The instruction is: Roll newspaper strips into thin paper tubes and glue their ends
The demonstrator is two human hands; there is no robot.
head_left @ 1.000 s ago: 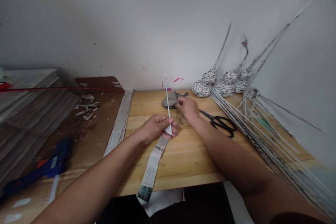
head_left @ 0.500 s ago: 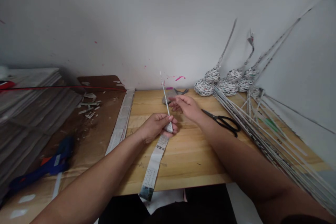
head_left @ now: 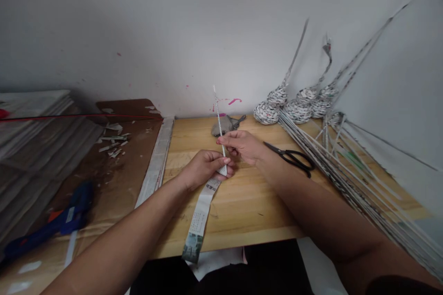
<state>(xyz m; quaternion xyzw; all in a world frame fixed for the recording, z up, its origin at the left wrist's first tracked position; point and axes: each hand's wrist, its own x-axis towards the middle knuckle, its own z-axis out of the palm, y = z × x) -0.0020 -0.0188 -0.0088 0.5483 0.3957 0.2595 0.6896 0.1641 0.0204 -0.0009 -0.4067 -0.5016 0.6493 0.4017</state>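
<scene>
Over the middle of the wooden table my left hand [head_left: 209,167] pinches a newspaper strip [head_left: 198,219] where its flat part turns into a thin rolled tube. The flat tail hangs toward me, past the table's front edge. The rolled paper tube [head_left: 218,117] points up and away, with its tip against the wall behind. My right hand [head_left: 240,145], just above the left, has thumb and fingertips closed on the tube. Behind the tube lies a grey cloth [head_left: 226,124]. Black-handled scissors [head_left: 294,156] rest right of my right hand.
Gourd-shaped woven paper pieces [head_left: 277,101] stand by the wall, next to a long bundle of rolled paper sticks [head_left: 332,175]. Stacked newspaper strips [head_left: 38,147], paper scraps [head_left: 114,140] on cardboard and a blue glue gun [head_left: 74,212] lie left. The wooden table [head_left: 249,221] ends close to my lap.
My right hand has come down and left from beside the tube and closed its fingers on it. My left hand keeps its pinch. The view has shifted slightly.
</scene>
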